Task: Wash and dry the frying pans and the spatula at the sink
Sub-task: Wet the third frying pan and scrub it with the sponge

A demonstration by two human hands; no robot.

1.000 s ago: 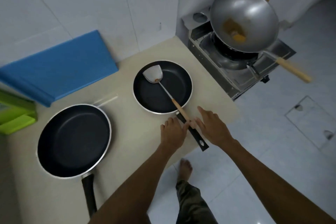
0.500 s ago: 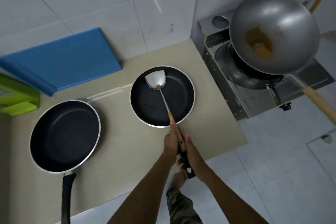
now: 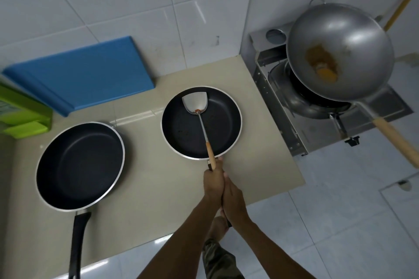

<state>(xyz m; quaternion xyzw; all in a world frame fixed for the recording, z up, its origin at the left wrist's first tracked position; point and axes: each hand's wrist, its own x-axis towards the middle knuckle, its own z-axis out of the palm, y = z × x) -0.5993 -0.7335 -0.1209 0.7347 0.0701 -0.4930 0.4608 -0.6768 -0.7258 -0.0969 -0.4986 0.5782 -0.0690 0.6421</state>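
Head view: both hands close together at 6 o'clock of the small frying pan (image 3: 179, 129). The left hand (image 3: 213, 184) grips the wooden handle of the spatula (image 3: 209, 152), whose steel blade lies inside that pan toward 12 o'clock. The right hand (image 3: 233, 201), touching the left, wraps the pan's black handle. The large frying pan (image 3: 80, 165) sits on the counter (image 3: 147, 188) at 9 o'clock, well apart. A wok (image 3: 340, 52) is at 2 o'clock.

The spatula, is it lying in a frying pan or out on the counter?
In a pan: the spatula has its blade inside the smaller frying pan, its wooden handle crossing the near rim.
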